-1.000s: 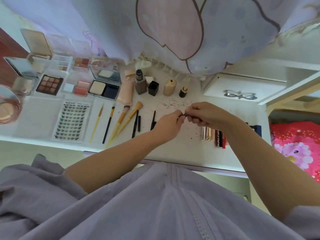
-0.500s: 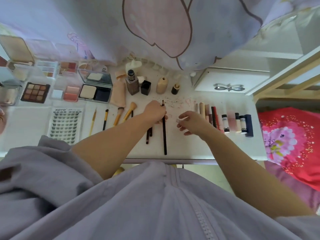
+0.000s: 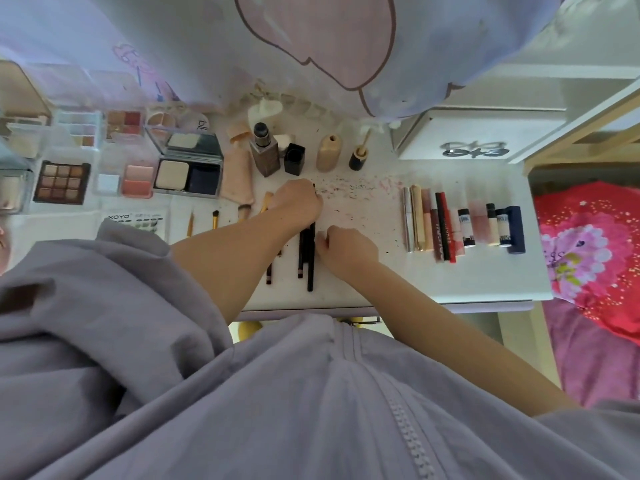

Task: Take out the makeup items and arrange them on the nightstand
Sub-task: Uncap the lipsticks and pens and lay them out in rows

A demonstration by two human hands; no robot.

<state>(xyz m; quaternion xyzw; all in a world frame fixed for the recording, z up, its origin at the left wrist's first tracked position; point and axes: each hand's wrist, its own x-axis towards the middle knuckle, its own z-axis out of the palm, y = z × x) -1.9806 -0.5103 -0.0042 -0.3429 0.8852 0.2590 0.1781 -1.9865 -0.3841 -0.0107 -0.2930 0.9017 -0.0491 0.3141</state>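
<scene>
White nightstand [image 3: 467,278], black pencils [image 3: 310,268], brown eyeshadow palette [image 3: 61,182], red flowered bedding [image 3: 588,251]

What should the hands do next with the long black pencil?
Probably let go of it: the long black pencil already lies on the nightstand beside the other pencils, with the left hand at its top and the right hand alongside.

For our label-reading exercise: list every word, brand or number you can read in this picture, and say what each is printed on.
"XOYO": on the false-lash card, at its top left corner.
"bl", possibly more letters: on the clear lid of the powder compact; only partly legible.
White lettering on the red tube: too blurred to read.
Labels on the small white-banded tubes: too small to read.
Silver mark on the white drawer: a decoration, no readable text.
</scene>
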